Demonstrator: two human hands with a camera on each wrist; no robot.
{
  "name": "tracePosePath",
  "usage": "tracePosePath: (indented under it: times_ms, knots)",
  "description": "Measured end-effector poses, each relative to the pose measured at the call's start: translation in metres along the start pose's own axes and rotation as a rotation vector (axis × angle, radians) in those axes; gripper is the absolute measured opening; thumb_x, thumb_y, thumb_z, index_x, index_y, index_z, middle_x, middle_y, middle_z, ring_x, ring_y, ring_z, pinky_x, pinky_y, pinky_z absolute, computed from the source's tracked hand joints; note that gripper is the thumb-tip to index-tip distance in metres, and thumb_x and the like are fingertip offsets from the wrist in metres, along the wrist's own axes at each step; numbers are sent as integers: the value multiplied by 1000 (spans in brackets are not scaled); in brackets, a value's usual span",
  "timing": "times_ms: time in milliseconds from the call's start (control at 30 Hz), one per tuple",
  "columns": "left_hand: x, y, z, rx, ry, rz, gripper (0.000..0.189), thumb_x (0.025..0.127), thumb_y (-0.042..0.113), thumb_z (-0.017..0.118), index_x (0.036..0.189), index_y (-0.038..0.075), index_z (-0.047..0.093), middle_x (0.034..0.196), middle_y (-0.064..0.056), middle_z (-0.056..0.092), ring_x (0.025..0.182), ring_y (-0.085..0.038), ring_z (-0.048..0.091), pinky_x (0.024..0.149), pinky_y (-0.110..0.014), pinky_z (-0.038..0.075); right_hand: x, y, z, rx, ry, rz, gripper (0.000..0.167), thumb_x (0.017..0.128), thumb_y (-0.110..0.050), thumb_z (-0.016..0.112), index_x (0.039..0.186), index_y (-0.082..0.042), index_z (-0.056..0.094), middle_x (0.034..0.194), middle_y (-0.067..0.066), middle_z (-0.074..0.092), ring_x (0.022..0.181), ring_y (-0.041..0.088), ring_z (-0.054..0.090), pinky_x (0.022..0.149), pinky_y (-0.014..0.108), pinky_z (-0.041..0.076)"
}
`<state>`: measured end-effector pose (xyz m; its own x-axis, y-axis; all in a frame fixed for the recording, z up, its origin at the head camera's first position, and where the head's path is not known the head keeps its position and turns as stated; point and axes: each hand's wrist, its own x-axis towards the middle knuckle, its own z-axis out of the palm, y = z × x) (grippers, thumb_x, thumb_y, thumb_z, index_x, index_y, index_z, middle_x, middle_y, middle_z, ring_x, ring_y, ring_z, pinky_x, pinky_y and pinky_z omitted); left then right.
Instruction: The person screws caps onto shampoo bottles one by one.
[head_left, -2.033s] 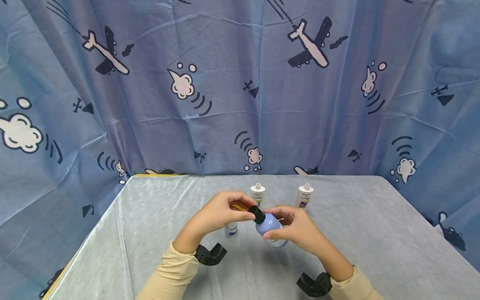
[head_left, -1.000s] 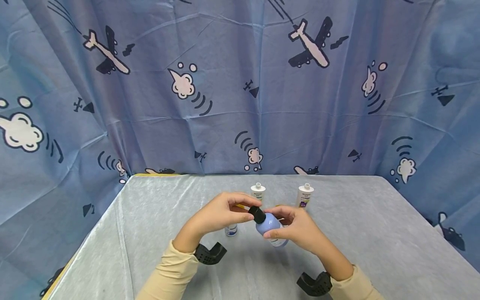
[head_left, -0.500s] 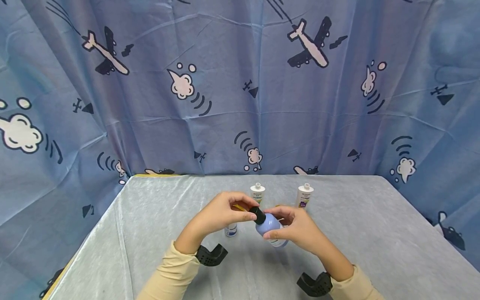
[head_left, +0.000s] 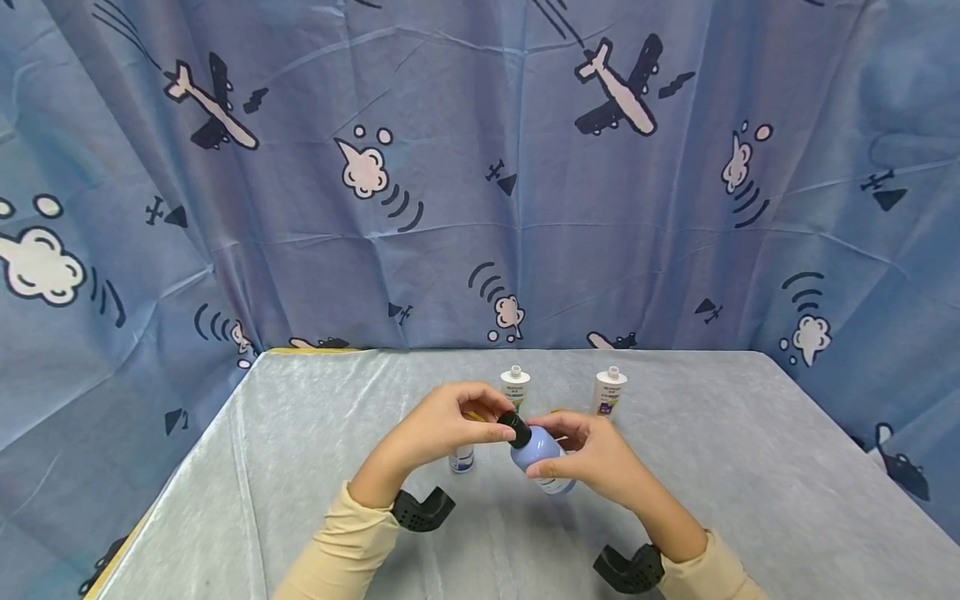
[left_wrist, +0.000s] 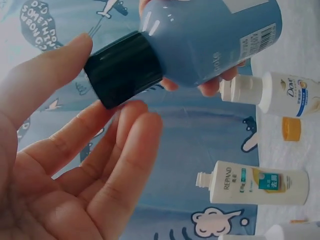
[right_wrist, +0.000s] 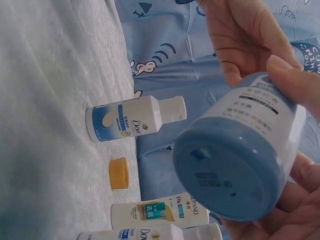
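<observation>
A blue bottle (head_left: 536, 450) with a black cap (head_left: 514, 428) is held tilted above the table, its cap end up toward the left. My right hand (head_left: 596, 460) grips the bottle's body, thumb on the near side. My left hand (head_left: 442, 429) pinches the cap between thumb and fingertips. In the left wrist view the thumb lies on one edge of the black cap (left_wrist: 124, 69) and the fingers on the opposite side. The cap sits against the bottle's shoulder. The right wrist view shows the bottle's round base (right_wrist: 225, 172) and white label.
Two white bottles with bare necks, one at the middle (head_left: 515, 380) and one to its right (head_left: 611, 382), stand toward the back. A white-and-blue Dove bottle (right_wrist: 130, 120) and a yellow cap (right_wrist: 119, 173) stand near the hands. A patterned curtain (head_left: 450, 208) hangs behind the table.
The left fingers have shifted on the black cap, reaching farther over it a second ago and drawn back around it now. The bottle and right hand stay in place.
</observation>
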<state>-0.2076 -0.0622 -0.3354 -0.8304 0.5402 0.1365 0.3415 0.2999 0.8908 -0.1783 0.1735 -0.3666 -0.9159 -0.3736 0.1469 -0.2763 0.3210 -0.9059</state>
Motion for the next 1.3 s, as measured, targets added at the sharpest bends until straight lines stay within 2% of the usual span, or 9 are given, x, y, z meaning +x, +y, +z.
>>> tracePosePath:
  times_ms: [167, 333, 400, 533, 633, 733, 867, 1167, 1300]
  knots:
    - [0, 1, 1, 5, -18, 26, 27, 86, 19, 78, 110, 7, 73, 100, -8, 72, 86, -9, 66, 76, -23, 56, 0, 0, -1, -18, 7, 0, 53, 75, -20, 88, 119, 0, 68, 112, 21, 70, 93, 20, 68, 74, 28, 59]
    - [-4, 1, -2, -14, -96, 102, 32, 89, 9, 71, 120, 3, 69, 116, -15, 70, 94, -12, 70, 83, -23, 57, 0, 1, -1, -11, 6, -4, 54, 74, -20, 88, 119, 1, 68, 112, 22, 70, 93, 20, 69, 75, 28, 59]
    - [-5, 1, -3, -25, -116, 105, 35, 89, 9, 70, 124, 4, 67, 123, -15, 68, 99, -15, 71, 85, -24, 57, 0, 1, -1, -7, 3, -3, 54, 74, -20, 88, 120, 1, 68, 112, 22, 70, 93, 20, 69, 75, 28, 59]
    - [-4, 3, -2, -57, -60, 48, 35, 88, 15, 75, 121, 7, 69, 121, -12, 70, 99, -16, 71, 84, -25, 57, 0, 1, -1, -5, 6, -6, 54, 74, -19, 88, 120, 1, 68, 112, 21, 70, 93, 18, 69, 76, 27, 58]
    - [-3, 4, -2, -44, 18, 26, 30, 84, 18, 80, 110, 6, 72, 104, -9, 73, 88, -12, 69, 77, -25, 57, 0, 0, -1, -1, 7, -18, 53, 74, -18, 88, 119, 2, 68, 111, 21, 71, 91, 17, 69, 76, 27, 58]
    - [-2, 2, -1, -18, 49, 37, 24, 83, 18, 81, 101, 4, 73, 90, -7, 72, 79, -9, 65, 72, -25, 55, 0, -1, 0, -4, 9, -16, 53, 74, -18, 88, 119, 1, 68, 111, 21, 71, 91, 17, 69, 76, 27, 58]
    - [-2, 1, -1, -37, 25, 34, 22, 84, 18, 80, 101, 5, 73, 91, -8, 74, 79, -8, 66, 73, -25, 55, -1, -2, 0, -19, 13, -3, 53, 74, -19, 88, 119, 0, 68, 112, 20, 71, 92, 18, 68, 77, 27, 58]
    - [-5, 1, -4, -64, -71, 79, 28, 88, 7, 71, 116, 1, 70, 112, -17, 71, 92, -13, 71, 82, -23, 58, -2, -3, -1, 7, 8, -32, 52, 74, -15, 88, 118, 3, 68, 110, 21, 71, 89, 13, 68, 74, 27, 58]
    - [-4, 2, -2, -65, -47, 49, 31, 87, 11, 75, 117, 5, 70, 114, -14, 71, 95, -13, 71, 83, -24, 58, -2, -4, 0, 4, 11, -21, 52, 75, -16, 87, 119, 3, 67, 111, 21, 71, 90, 13, 68, 74, 27, 58]
